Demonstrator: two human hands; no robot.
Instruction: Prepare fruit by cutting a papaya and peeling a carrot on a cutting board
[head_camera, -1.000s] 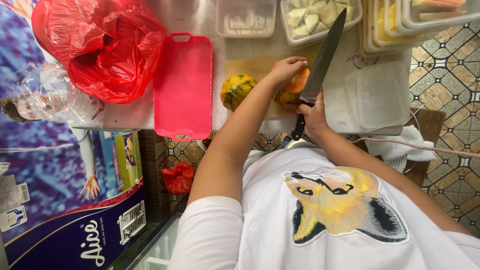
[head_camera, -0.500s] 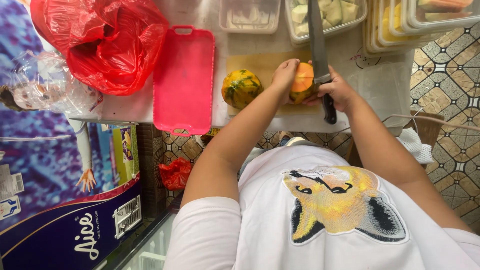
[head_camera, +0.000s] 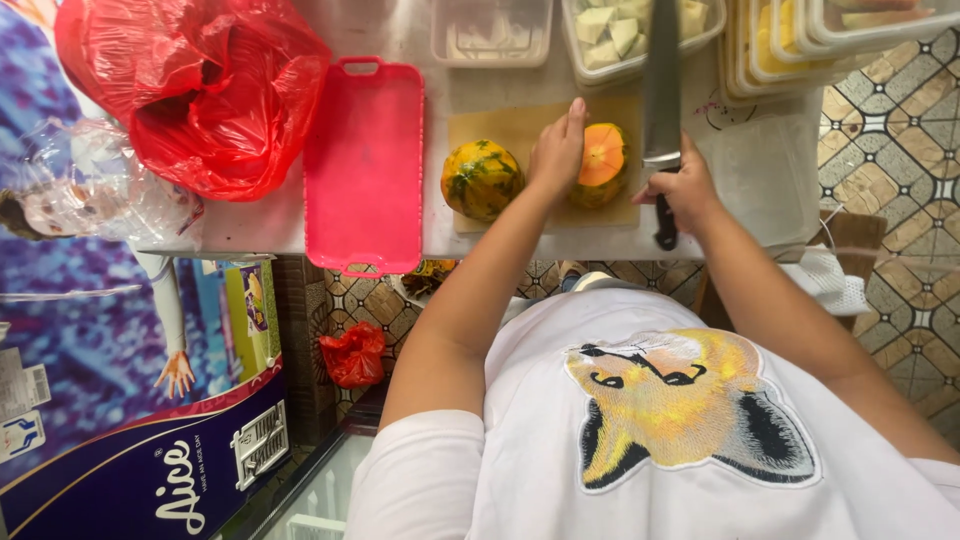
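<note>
A big blue and purple carton (head_camera: 110, 440) with a red stripe at my lower left, under the desk (head_camera: 250, 225), a green and yellow box (head_camera: 250, 315) behind it

White counter (head_camera: 250, 225) bears pink tray (head_camera: 363, 165), red bag (head_camera: 200, 90).

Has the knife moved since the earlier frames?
Yes. The knife swung from slanting to straight, and the right hand sits closer to the cut papaya half.
</note>
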